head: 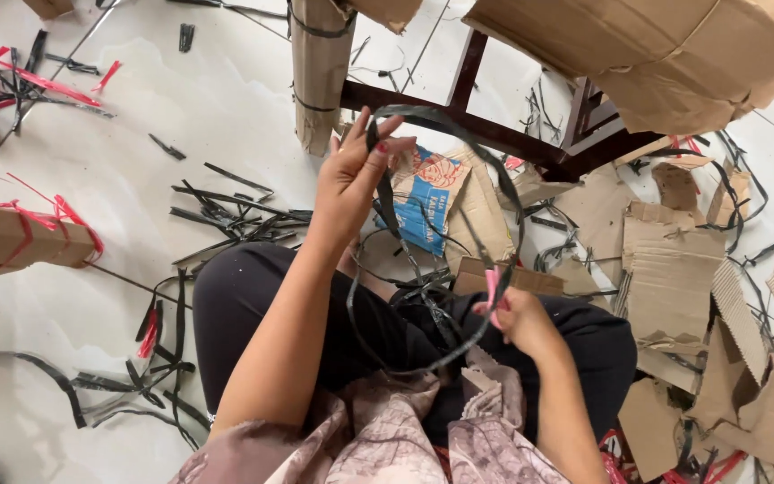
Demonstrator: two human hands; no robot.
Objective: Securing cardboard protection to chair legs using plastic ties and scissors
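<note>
While the person is seated on the tiled floor (pixel 226 99), a black plastic strap (pixel 503 188) is held up as a large loop between both hands. The left hand (pixel 356 175) is raised, and its fingers are closed around the upper part of the strap, near a wrapped chair leg (pixel 318 72). The right hand (pixel 521 318) is kept lower, above the lap, and is closed on the lower right part of the loop; a small pink tool (pixel 494 291) is also gripped in it, though its kind cannot be told. The loop is suspended above the knees, in front of the dark wooden chair frame (pixel 459 116). More black strap is gathered in a tangle on the lap, below the loop. A printed blue and white cardboard piece (pixel 427 193) is seen behind the loop. Torn brown cardboard pieces (pixel 669 278) are spread over the floor on the right. Cut black strap scraps (pixel 226 211) are scattered on the left, and red strap pieces (pixel 24 81) lie at the upper left.
</note>
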